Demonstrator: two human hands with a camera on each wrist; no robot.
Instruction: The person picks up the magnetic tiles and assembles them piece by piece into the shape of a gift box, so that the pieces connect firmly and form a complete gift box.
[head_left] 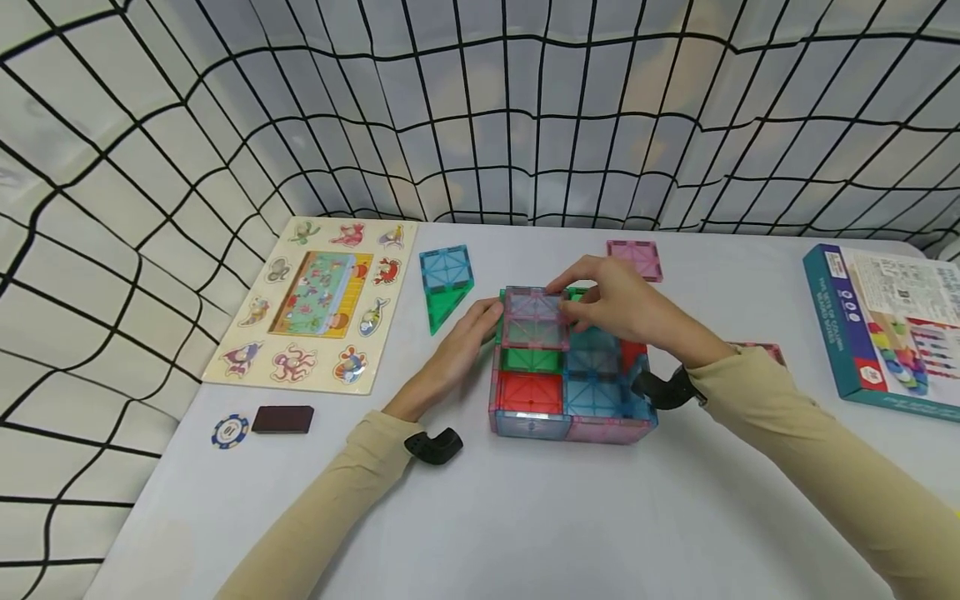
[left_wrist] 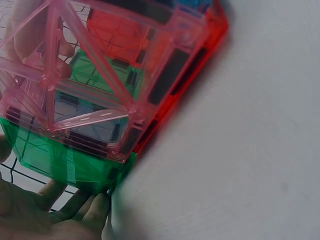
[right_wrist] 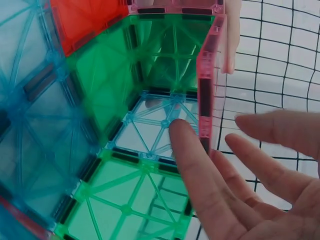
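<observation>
Before me sits a box built of magnetic tiles (head_left: 528,393), with pink, blue, green and red squares. My right hand (head_left: 626,304) pinches the edge of a pink magnetic tile (right_wrist: 206,85) at the far left of the box. In the right wrist view its thumb (right_wrist: 195,165) is on the inner face and the fingers are on the other side. My left hand (head_left: 468,329) rests its extended fingers against the box's far left corner, touching a green tile (left_wrist: 70,167) in the left wrist view.
Left lies a sea-animal puzzle board (head_left: 382,350), with a poker chip (head_left: 229,431) and a dark block (head_left: 282,419) below. Blue (head_left: 446,268) and green tiles (head_left: 444,307) lie beside it. A pink tile (head_left: 637,257) is behind; a boxed game (head_left: 862,333) lies right. Black netting (head_left: 536,117) surrounds the table.
</observation>
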